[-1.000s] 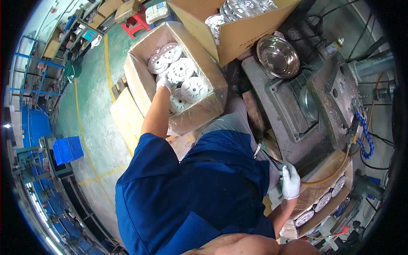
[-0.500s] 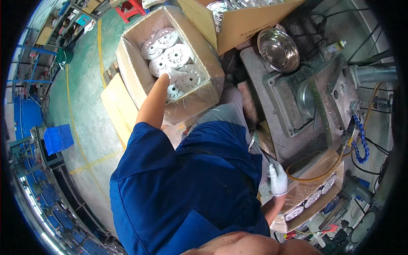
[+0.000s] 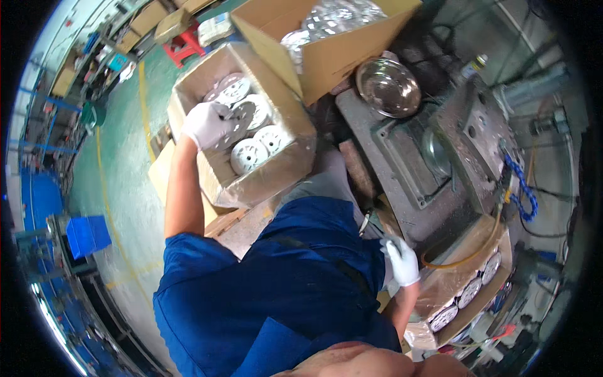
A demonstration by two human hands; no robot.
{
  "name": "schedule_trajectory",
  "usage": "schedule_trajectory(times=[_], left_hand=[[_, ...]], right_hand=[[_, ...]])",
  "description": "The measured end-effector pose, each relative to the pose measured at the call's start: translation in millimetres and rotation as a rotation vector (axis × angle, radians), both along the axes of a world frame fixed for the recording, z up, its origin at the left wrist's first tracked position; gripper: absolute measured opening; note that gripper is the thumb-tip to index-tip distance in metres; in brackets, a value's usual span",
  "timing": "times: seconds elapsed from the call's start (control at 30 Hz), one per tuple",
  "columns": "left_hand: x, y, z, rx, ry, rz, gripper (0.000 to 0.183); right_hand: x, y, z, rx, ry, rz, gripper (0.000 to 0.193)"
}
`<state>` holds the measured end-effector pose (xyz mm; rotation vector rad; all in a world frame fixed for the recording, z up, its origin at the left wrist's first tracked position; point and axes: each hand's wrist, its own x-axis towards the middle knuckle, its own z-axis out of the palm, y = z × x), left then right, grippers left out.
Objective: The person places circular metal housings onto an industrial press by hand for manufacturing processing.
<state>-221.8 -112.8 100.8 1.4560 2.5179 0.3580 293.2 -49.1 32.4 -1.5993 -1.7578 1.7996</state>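
My left hand [image 3: 207,125], in a white glove, is over the left side of a lined cardboard box [image 3: 295,151]. Its fingers are closed on the edge of a tilted round metal disc [image 3: 235,131] with cut-outs, blurred and partly covered by the glove. Below it in the box lie more silvery discs [image 3: 249,156], several with a dark centre hole. My right hand [image 3: 401,260], also gloved, is beside my hip at the near edge of the machine table. Its fingers are partly spread and nothing shows in them.
A taller carton [image 3: 358,63] of shiny parts stands behind the box. To the right are a metal bowl [image 3: 388,87], a grey machine table [image 3: 433,220] and a blue jointed hose [image 3: 520,188]. Another box [image 3: 422,336] with a row of discs sits lower right.
My left hand has drawn back leftward from the middle of the box and now has a disc in its grip. My right hand has shifted slightly left and up, its fingers more spread.
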Motion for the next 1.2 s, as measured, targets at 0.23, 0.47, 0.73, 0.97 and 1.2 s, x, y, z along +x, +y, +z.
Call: schedule_trajectory(times=[0.23,0.47,0.73,0.97,1.2], left_hand=[[133,45,67,0.332,-0.075,-0.740,0.024],[268,84,29,0.373,0.111,-1.423,0.012],[291,118,57,0.490,-0.213,-0.881,0.075],[292,146,10,-0.022,-1.096,-0.815,0.082],[264,235,53,0.547,-0.969,-0.526,0.052]], right_hand=[[-51,27,11,-0.206,0.572,0.166,0.045],[-50,27,26,-0.523,1.123,-0.358,0.059],[-3,21,27,-0.044,0.973,-0.575,0.048],[-17,36,56,0.015,0.854,-0.400,0.057],[14,4,-10,-0.206,0.881,-0.418,0.053]])
